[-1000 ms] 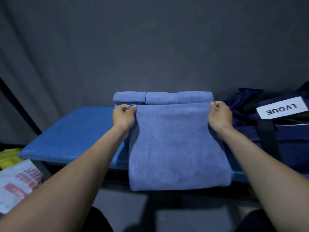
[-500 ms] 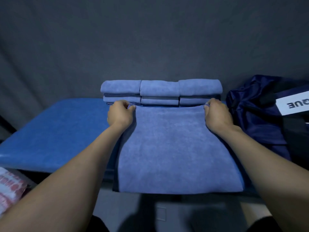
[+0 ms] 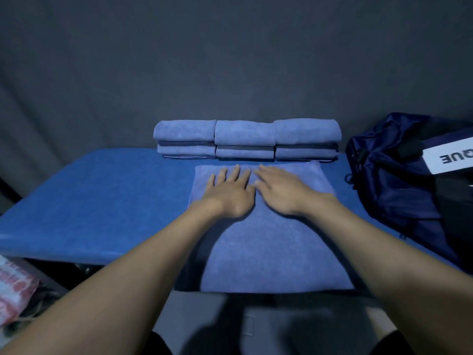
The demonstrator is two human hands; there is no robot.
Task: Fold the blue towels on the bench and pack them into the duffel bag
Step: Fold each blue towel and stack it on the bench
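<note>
Left hand: your left hand [image 3: 231, 194] lies palm down on the towel [image 3: 271, 242], fingers straight and spread; its grip is fully open and has hold of nothing.
Right hand: your right hand [image 3: 281, 189] lies flat just beside the left one, fingers straight and pointing toward the far edge of the towel; its grip is open too, only pressing on the cloth.
Towel: it lies spread flat on the worktop [image 3: 102, 201], right in front of you; its near edge reaches the front edge of the worktop, and its far edge sits just short of the stacks.
Stacks: three piles of folded towels [image 3: 245, 139] stand side by side at the back of the worktop, against the dark curtain [image 3: 230, 60].
Bag: the navy duffel [image 3: 399, 190] sits on the right end of the worktop, near the towel but apart from it; a white label [image 3: 450, 156] on it is cut off by the frame edge.
Floor, left: a red-and-white printed packet [image 3: 15, 290] lies below the worktop's left end.
</note>
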